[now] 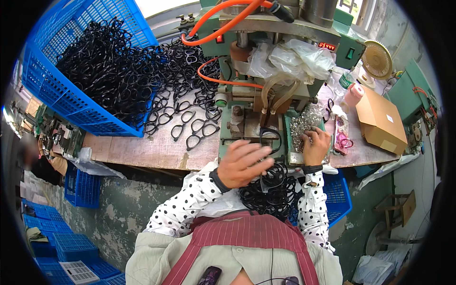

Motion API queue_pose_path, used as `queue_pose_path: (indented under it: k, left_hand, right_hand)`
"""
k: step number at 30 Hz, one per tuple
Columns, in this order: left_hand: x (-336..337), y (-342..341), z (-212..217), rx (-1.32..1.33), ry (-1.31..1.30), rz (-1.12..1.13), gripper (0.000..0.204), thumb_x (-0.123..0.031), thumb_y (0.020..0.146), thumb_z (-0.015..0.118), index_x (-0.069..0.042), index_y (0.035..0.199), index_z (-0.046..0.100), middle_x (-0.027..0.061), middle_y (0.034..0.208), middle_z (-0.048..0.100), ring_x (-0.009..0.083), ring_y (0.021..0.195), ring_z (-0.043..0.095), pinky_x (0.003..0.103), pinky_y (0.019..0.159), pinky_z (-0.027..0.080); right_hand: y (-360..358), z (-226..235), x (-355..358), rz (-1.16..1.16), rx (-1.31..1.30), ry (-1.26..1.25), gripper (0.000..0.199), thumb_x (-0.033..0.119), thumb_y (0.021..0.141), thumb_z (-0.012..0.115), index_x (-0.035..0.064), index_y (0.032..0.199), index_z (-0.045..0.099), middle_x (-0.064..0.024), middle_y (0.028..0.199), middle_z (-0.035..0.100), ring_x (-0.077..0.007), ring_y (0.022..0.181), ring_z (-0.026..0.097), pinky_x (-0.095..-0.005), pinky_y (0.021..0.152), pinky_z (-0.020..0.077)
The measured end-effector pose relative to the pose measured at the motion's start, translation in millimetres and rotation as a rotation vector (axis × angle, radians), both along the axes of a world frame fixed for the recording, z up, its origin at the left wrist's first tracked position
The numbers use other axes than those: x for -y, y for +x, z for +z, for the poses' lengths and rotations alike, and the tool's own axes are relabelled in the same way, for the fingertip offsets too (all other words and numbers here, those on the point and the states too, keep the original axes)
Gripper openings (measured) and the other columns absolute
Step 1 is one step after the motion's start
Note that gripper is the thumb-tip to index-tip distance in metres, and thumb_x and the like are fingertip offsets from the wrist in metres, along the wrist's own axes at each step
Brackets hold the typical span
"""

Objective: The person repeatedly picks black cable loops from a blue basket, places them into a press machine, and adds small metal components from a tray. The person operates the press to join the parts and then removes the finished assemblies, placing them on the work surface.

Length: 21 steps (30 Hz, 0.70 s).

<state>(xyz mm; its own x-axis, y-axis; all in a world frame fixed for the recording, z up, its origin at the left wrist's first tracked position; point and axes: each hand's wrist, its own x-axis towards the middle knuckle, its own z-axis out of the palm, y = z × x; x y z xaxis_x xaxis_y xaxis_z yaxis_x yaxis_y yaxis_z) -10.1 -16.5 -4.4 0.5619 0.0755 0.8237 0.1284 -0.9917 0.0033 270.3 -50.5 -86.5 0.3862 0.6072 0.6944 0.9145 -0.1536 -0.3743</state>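
My left hand [244, 164] hovers at the front of the green press [237, 102], its fingers stretched out and a little blurred; nothing shows in it. Just beyond its fingertips, a black eyeglass frame [279, 138] sits under the press's narrow tool. My right hand [317, 146] reaches into a tray [295, 159] of small shiny metal parts [299, 124], with its fingers bent together at the pile. Whatever those fingers hold is too small to make out. More black eyeglass frames [268, 194] lie heaped on my lap, below my hands.
A blue crate [80, 107] full of black frames stands at the left, with loose frames [192, 126] spread beside it. At the right are a cardboard box [380, 118], a pink bottle [354, 95] and a fan [376, 59]. Orange hoses [223, 80] cross the press.
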Motion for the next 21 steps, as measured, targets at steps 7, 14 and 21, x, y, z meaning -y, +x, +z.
queue_pose_path:
  k: [7, 14, 21]
  left_hand:
    - [-49, -70, -71, -0.063, -0.812, 0.911, 0.024, -0.026, 0.09, 0.064, -0.007, 0.105, 0.059, 0.0164, 0.074, 0.067, 0.0374, 0.067, 0.066, 0.046, 0.059, 0.05]
    - [-78, -114, -120, -0.346, -0.926, 1.179, 0.023, -0.028, 0.086, 0.065, -0.01, 0.098, 0.057, 0.0203, 0.082, 0.068, 0.0414, 0.079, 0.066, 0.052, 0.069, 0.052]
    - [-87, -117, -84, 0.124, -0.601, 0.963, 0.014, -0.022, 0.094, 0.058, -0.009, 0.097, 0.055, 0.017, 0.077, 0.065, 0.04, 0.068, 0.062, 0.047, 0.058, 0.048]
  right_hand:
    - [-5, -3, 3, -0.034, -0.286, 0.087, 0.006, 0.013, 0.082, 0.07, 0.0104, 0.088, 0.07, -0.0062, 0.084, 0.068, -0.0277, 0.08, 0.061, -0.0369, 0.074, 0.0473]
    - [-2, -2, 1, -0.041, -0.103, 0.081, 0.009, 0.01, 0.084, 0.067, 0.0099, 0.092, 0.07, -0.0073, 0.084, 0.068, -0.0283, 0.079, 0.061, -0.0383, 0.073, 0.0467]
    - [-3, 7, 1, 0.0, -0.077, 0.112, 0.012, 0.008, 0.081, 0.069, 0.0099, 0.093, 0.071, -0.0073, 0.085, 0.068, -0.0276, 0.081, 0.06, -0.0375, 0.076, 0.0462]
